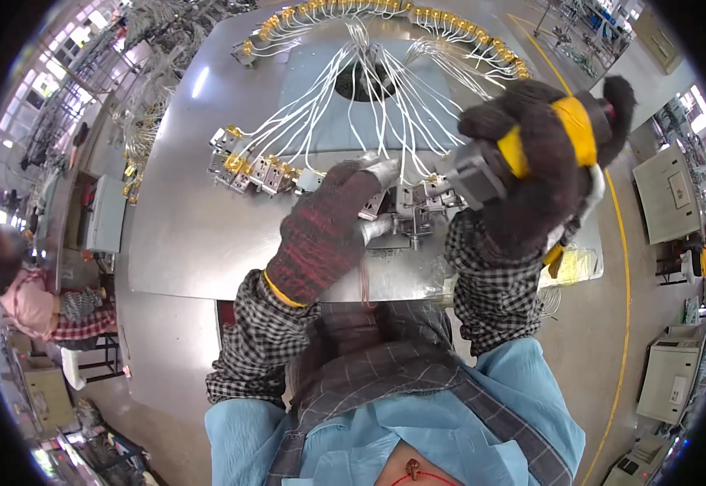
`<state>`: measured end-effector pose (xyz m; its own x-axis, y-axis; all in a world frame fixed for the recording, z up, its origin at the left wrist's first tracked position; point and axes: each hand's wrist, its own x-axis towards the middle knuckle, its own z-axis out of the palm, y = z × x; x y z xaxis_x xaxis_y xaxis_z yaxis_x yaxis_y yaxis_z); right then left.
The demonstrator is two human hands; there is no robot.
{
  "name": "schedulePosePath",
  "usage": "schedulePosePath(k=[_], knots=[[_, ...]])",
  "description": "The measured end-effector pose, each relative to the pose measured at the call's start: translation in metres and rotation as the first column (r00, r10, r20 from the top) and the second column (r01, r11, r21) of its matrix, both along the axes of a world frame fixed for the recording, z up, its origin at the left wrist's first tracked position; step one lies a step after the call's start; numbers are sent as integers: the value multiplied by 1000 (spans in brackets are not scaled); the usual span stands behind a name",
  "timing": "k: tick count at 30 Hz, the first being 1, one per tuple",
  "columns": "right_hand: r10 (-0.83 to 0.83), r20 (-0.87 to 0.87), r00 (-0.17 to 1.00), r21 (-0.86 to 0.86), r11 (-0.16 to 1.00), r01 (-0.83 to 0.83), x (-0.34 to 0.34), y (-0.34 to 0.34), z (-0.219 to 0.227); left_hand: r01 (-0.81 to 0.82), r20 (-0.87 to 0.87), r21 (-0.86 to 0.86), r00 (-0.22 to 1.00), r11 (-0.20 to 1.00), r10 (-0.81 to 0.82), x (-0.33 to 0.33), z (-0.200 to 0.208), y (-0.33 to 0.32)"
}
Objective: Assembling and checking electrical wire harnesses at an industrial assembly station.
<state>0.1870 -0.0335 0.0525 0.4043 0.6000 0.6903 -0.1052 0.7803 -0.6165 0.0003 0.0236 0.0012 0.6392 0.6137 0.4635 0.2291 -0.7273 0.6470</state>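
Note:
My left hand (328, 223) wears a dark red and black knitted glove with pale-wrapped fingertips. Its thumb and fingers close round a small metal block (371, 207) in a row of metal fixtures near the table's front edge. White cables (405, 105) run from these fixtures to a round dark opening (366, 82) in the table. Above the right end of the row, my right hand (543, 162), in a dark glove, grips a yellow-and-black cordless power tool (573, 130). The tool's working tip cannot be made out. Brass-coloured connectors (238, 162) sit at the row's left end.
The shiny metal table (179, 211) has an arc of brass-coloured connectors (466, 31) along its far side. A yellow-labelled packet (571, 267) lies at the right front corner. Another person (33, 296) sits at far left. Cable bundles (154, 49) hang beyond the table's left side.

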Motion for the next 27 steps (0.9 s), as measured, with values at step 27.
schedulePosePath(k=[27], knots=[[96,773,627,-489,719,494,132,-31,-56,178,-188,298,974,938,-126,-39,-10,30]])
